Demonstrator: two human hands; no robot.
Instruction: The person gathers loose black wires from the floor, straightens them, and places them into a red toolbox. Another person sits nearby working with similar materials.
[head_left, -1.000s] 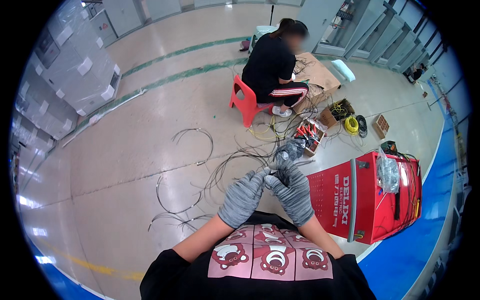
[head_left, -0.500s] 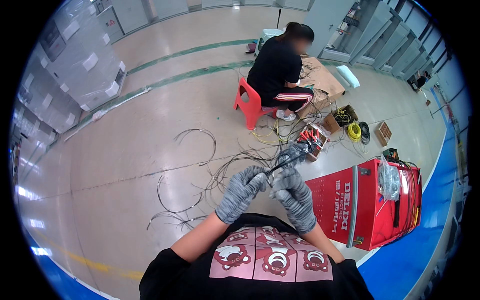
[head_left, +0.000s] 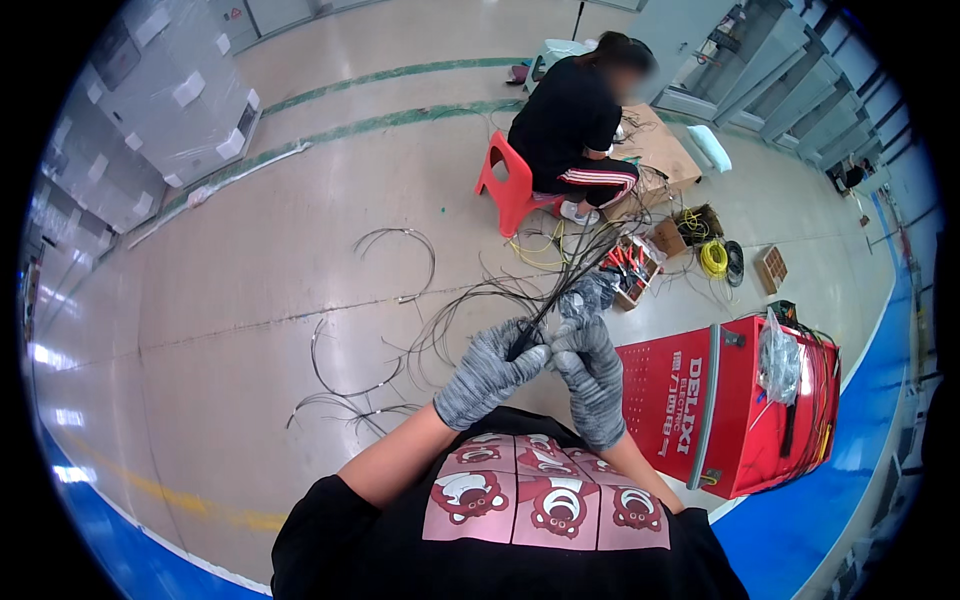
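Note:
Both my hands wear grey knit gloves and meet in front of my chest. My left hand [head_left: 487, 372] is closed around a bundle of thin black cables [head_left: 570, 285] that runs up and away toward the floor clutter. My right hand [head_left: 592, 372] grips the same bundle just beside it, fingers curled and touching the left glove. More loose black cables [head_left: 370, 350] lie in loops on the floor to the left of my hands.
A red metal box [head_left: 720, 400] stands at my right. Another person in black sits on a red stool [head_left: 510, 190] ahead, by a cardboard sheet [head_left: 660, 150], a small tool tray [head_left: 630, 265] and a yellow wire coil [head_left: 712, 258]. Grey cabinets line the walls.
My hands stay joined on the cable bundle, with the held end now pointing more steeply up. The view has tilted slightly, shifting the seated person and red box.

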